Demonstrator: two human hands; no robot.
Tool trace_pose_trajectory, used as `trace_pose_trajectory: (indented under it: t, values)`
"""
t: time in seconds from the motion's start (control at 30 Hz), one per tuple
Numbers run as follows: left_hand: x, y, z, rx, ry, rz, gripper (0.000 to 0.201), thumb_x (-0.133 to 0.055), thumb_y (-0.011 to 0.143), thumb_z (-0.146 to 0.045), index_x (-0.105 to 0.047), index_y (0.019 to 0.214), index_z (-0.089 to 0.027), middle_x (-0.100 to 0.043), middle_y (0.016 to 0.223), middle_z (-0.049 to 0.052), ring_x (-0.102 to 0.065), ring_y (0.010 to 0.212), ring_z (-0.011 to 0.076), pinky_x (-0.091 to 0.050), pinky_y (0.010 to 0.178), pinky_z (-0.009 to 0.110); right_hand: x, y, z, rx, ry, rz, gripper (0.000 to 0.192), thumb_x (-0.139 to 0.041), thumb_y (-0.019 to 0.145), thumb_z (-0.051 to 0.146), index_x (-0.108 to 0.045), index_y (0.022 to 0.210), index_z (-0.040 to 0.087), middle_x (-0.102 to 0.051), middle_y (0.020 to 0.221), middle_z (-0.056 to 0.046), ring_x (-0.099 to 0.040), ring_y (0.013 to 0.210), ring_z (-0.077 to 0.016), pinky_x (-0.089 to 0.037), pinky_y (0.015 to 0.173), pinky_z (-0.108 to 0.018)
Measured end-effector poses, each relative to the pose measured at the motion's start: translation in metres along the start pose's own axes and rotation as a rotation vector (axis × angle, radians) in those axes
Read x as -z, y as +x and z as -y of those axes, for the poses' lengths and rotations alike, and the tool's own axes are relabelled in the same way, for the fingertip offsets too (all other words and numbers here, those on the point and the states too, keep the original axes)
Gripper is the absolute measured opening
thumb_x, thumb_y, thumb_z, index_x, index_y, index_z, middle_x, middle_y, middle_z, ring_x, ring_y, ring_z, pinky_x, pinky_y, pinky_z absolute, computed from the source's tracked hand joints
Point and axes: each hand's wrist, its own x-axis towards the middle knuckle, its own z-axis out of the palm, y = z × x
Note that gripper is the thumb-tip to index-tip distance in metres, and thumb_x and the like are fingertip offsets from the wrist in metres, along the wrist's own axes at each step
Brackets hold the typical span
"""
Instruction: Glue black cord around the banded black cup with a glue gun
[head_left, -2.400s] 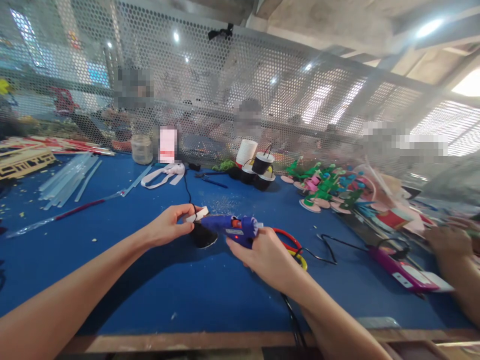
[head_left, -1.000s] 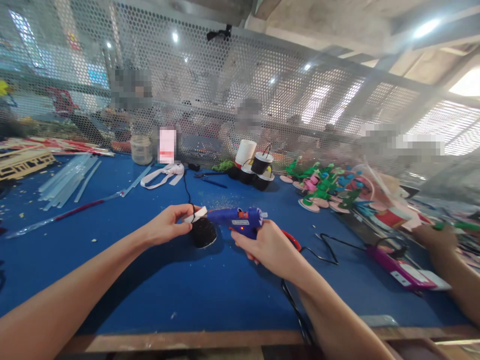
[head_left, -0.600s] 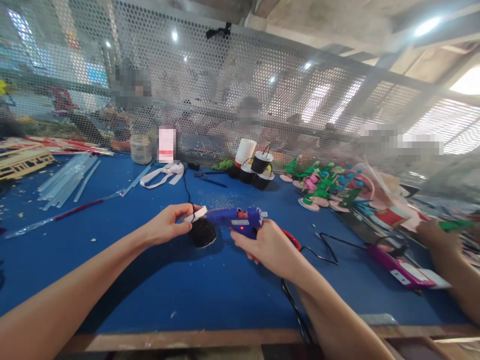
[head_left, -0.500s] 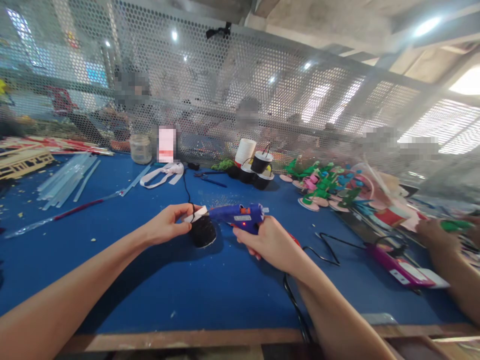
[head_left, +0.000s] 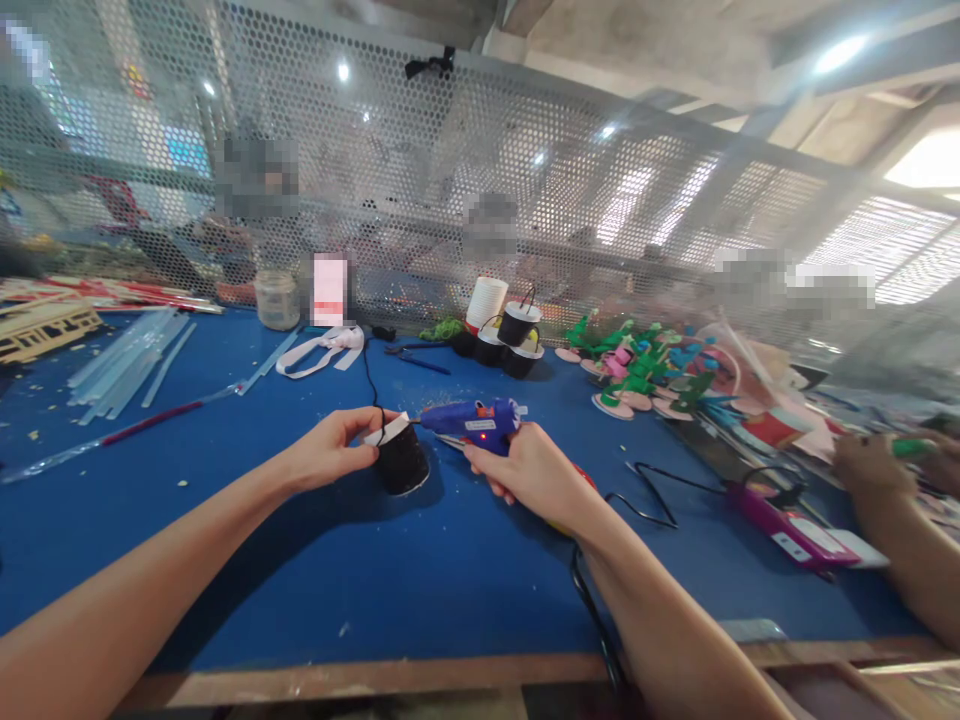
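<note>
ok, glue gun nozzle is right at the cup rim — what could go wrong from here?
1. The left hand pinches the black cup at its rim, right beside the blue glue gun tip: a slip could likely burn a finger.
2. The gun's black cord trails by the right hand off the table edge; a snag could jerk the nozzle.
3. The cup is tilted and could roll.

Head view, down over workbench (head_left: 225,520)

Two glue guns — blue (head_left: 472,425), pink (head_left: 787,520) — four black cups (head_left: 401,460).
</note>
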Motion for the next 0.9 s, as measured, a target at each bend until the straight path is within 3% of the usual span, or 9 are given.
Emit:
trace_pose_trajectory:
  t: [0.7,0.9]
  values:
    - [-0.001,-0.001,-0.002,0.012,0.031,0.01,0.014,-0.047,0.064,-0.016,-0.034,0.06,-0.017,-0.056,0.104,0.008,-0.044,0.106,0.024,-0.036,0.08,0.028,0.002,-0.005,0.005,0.003,-0.058,0.031,0.026,-0.048,0.071,0.03,-0.045,0.049,0.016,-0.045,0.036,0.004,-0.042,0.03,-0.0058,-0.036,0.035,-0.017]
    - [-0.001,-0.001,-0.001,0.019,0.057,-0.009,0.013,-0.048,0.064,-0.017,-0.035,0.061,-0.017,-0.055,0.105,0.008,-0.043,0.107,0.0243,-0.036,0.081,0.029,-0.001,-0.014,0.012,0.022,-0.03,0.011,0.016,-0.048,0.069,0.027,-0.046,0.057,0.017,-0.044,0.037,0.006,-0.039,0.03,-0.0059,-0.034,0.032,-0.016]
